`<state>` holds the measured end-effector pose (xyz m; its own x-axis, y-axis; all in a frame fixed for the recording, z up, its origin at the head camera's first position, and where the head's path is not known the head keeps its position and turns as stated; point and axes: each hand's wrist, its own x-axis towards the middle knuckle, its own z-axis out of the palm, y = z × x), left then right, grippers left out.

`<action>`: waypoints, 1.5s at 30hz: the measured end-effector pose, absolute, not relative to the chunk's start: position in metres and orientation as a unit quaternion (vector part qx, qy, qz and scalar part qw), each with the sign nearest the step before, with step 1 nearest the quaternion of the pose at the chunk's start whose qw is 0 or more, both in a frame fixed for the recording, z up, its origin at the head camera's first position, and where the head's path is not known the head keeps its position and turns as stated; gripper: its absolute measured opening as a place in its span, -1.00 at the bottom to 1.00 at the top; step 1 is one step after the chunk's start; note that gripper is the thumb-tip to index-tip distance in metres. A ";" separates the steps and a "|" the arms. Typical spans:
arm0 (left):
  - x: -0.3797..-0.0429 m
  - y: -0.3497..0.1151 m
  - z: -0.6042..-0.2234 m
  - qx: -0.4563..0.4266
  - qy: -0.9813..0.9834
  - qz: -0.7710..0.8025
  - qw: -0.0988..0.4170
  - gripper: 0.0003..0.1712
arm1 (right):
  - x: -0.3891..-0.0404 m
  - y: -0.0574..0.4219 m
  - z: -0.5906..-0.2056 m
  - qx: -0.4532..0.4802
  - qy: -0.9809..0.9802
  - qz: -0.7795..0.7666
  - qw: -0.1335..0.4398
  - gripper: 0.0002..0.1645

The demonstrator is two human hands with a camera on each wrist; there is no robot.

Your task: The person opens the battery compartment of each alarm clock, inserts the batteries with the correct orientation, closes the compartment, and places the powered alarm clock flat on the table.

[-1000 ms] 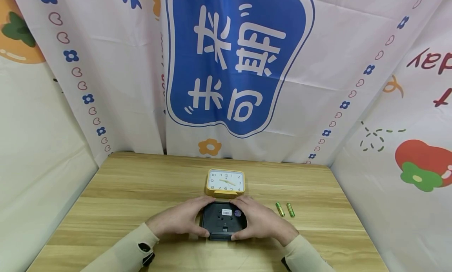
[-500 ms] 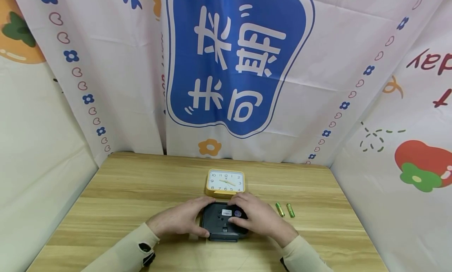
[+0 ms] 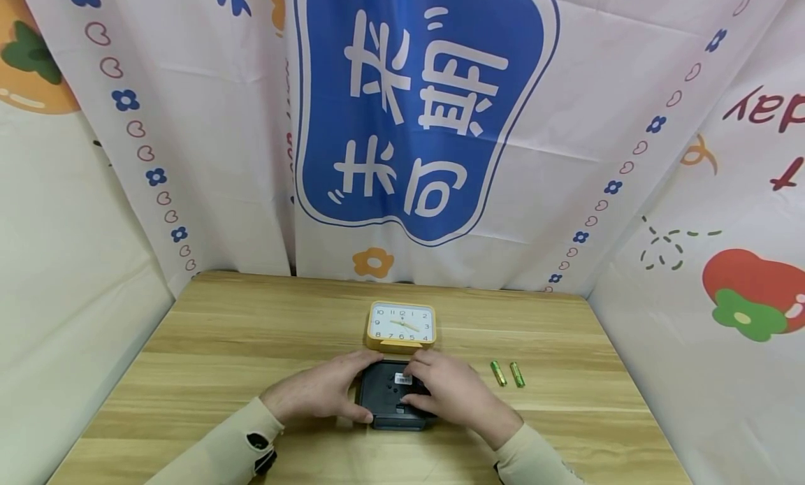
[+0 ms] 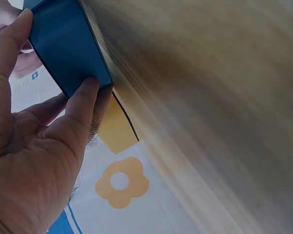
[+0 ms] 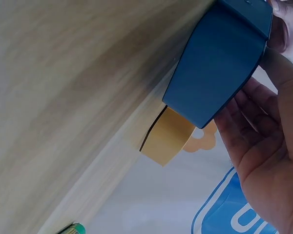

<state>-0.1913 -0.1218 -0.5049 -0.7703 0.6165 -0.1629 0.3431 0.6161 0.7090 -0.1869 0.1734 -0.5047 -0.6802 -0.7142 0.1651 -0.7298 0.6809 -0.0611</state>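
A black clock (image 3: 380, 394) lies back side up on the table, its small white label (image 3: 403, 379) partly covered by fingers. At its left side my left hand (image 3: 323, 388) grips the case, thumb near the front corner and fingers at the far corner. My right hand (image 3: 458, 388) is over the right half of the back, thumb and fingertips touching near its middle. The right wrist view shows the dark side of the clock (image 5: 217, 66), with the right hand (image 5: 276, 141) reaching over it. What lies under the right fingers is hidden.
Just behind stands a yellow clock (image 3: 402, 323) with a white dial. Two green batteries, a left one (image 3: 498, 374) and a right one (image 3: 518, 374), lie to the right on the wooden table (image 3: 251, 331). Printed cloth (image 3: 239, 191) hangs around the back and sides.
My right hand has let go of the clock's right edge and moved left over its back. The left hand stays in place, and the clocks and batteries have not moved.
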 end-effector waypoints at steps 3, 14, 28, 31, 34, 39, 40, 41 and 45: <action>-0.192 -0.122 -0.505 0.275 0.877 0.340 0.198 0.25 | -0.186 0.172 -0.505 0.391 -0.917 0.054 0.061 -0.55; -0.193 -0.122 -0.506 0.277 0.875 0.344 0.200 0.24 | -0.185 0.167 -0.500 0.386 -0.920 0.037 0.059 -0.54; -0.192 -0.122 -0.505 0.275 0.872 0.349 0.204 0.24 | -0.177 0.161 -0.497 0.399 -0.914 -0.011 0.077 -0.59; -0.192 -0.122 -0.504 0.275 0.874 0.346 0.202 0.24 | -0.175 0.158 -0.498 0.406 -0.909 -0.035 0.093 -0.63; -0.192 -0.122 -0.505 0.277 0.877 0.340 0.199 0.24 | -0.174 0.156 -0.497 0.411 -0.904 -0.055 0.103 -0.65; -0.193 -0.121 -0.504 0.278 0.878 0.336 0.198 0.24 | -0.172 0.155 -0.494 0.418 -0.898 -0.078 0.109 -0.64; -0.193 -0.121 -0.504 0.278 0.878 0.337 0.197 0.24 | -0.172 0.154 -0.493 0.419 -0.897 -0.081 0.110 -0.63; -0.193 -0.121 -0.504 0.280 0.877 0.337 0.196 0.24 | -0.171 0.154 -0.493 0.421 -0.896 -0.087 0.112 -0.62; -0.193 -0.121 -0.503 0.280 0.877 0.338 0.195 0.24 | -0.170 0.153 -0.491 0.434 -0.885 -0.112 0.123 -0.60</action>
